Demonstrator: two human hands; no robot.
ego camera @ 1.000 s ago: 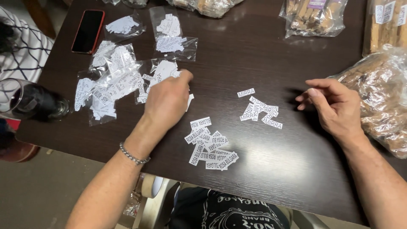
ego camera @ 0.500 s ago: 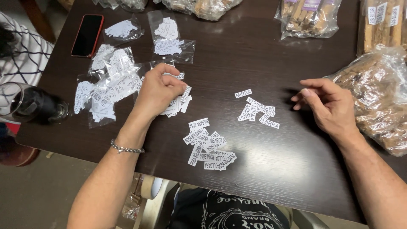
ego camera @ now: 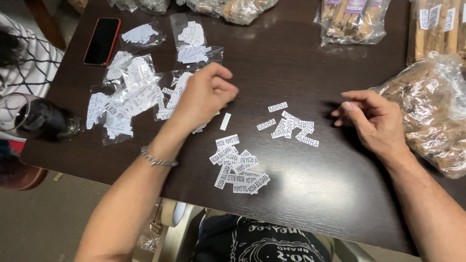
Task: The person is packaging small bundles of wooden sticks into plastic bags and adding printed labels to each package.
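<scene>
My left hand [ego camera: 204, 94] hovers over the dark table [ego camera: 340, 194] with its fingers curled in; whatever is inside them is hidden. Under and beside it lies a clear bag of white paper slips [ego camera: 167, 99], and a single slip [ego camera: 224, 121] lies just right of the wrist. My right hand [ego camera: 374, 121] rests on the table with fingers apart and holds nothing. A small pile of printed slips [ego camera: 291, 126] lies just left of its fingertips. A second pile of slips [ego camera: 238, 167] sits near the table's front edge between my arms.
More clear bags of slips [ego camera: 124, 97] lie at the left. A red-cased phone [ego camera: 102, 41] is at the far left, a dark glass [ego camera: 39, 119] at the left edge. Bags of brown sticks [ego camera: 352, 19] and brown pieces [ego camera: 432, 111] stand at the back and right. A person's striped sleeve [ego camera: 29, 63] shows at the left.
My left hand has lifted off the bag of slips and moved right, curling its fingers; loose slips now lie where it was. My right hand has stayed put.
</scene>
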